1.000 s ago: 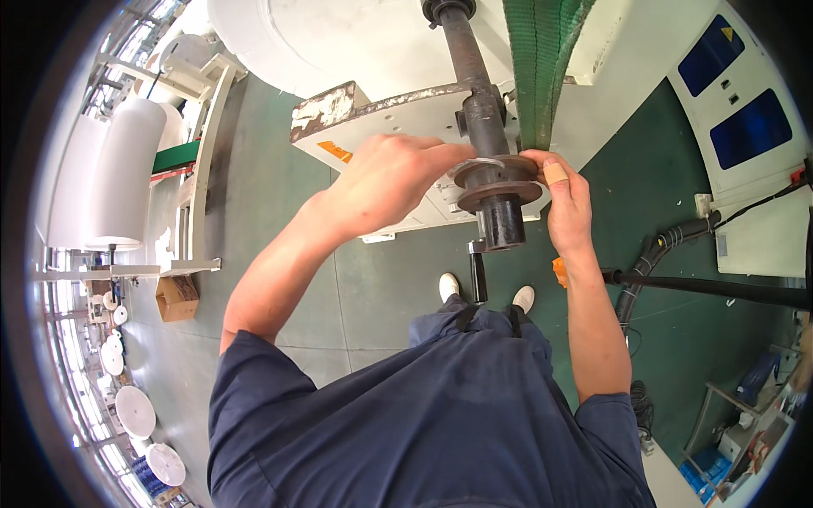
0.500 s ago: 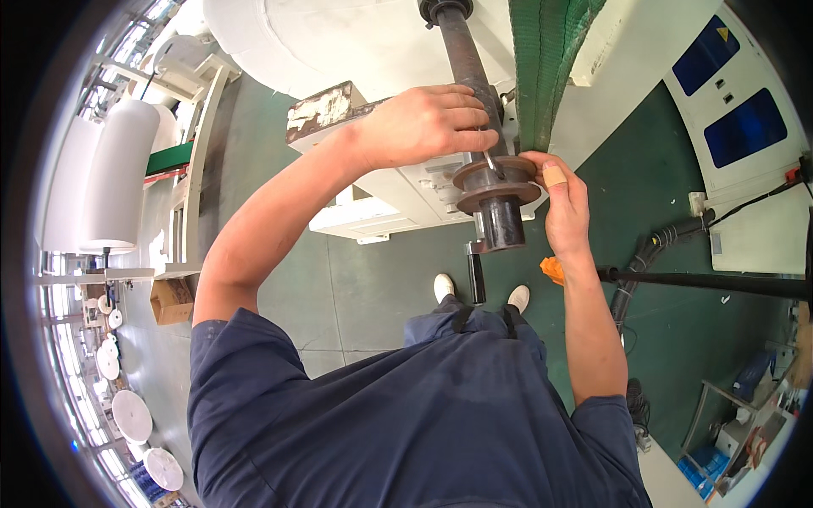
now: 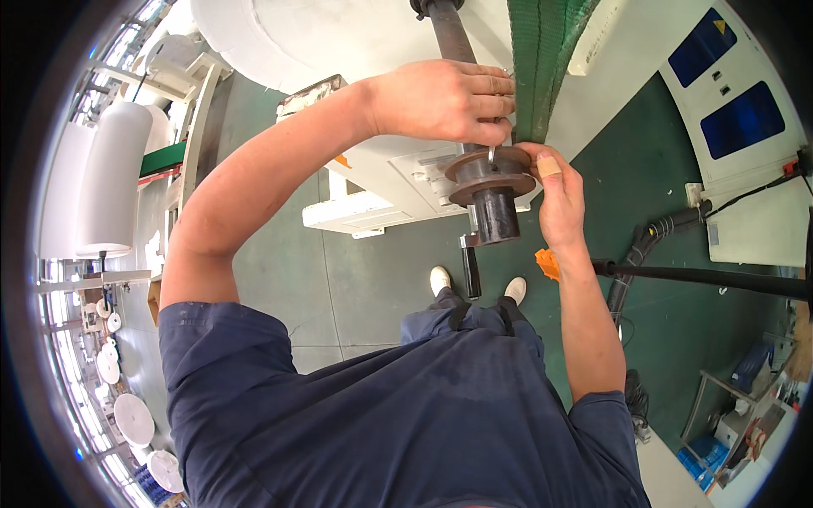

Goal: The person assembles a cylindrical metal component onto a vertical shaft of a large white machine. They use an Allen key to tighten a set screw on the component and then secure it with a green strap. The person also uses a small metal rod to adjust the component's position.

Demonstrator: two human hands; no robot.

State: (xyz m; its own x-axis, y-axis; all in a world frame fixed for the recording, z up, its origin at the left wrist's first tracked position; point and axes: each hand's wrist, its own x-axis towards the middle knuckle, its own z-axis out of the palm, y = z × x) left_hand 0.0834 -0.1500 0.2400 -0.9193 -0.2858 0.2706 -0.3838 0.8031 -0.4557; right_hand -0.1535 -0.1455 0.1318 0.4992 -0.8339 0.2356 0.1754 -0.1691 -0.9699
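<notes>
Reaching, head view, left hand (image 3: 440, 102): extended from the left across the dark shaft (image 3: 453, 34); fingers curled closed on the upper end of a small metal rod (image 3: 492, 155), the lower end of which is set at the flanged collar (image 3: 491, 187).
Right hand (image 3: 563, 203): placed at the collar's right edge; tan strip (image 3: 550, 166) worn on the thumb; whether the rim is pinched cannot be told, the fingers being partly hidden.
Collar position: fitted around the shaft, close to its near end.
Crank handle (image 3: 472, 273): seen just below the shaft's end.
Green strap (image 3: 542, 76): hung right of the shaft.
White roll (image 3: 296, 38): seen beyond the left forearm.
</notes>
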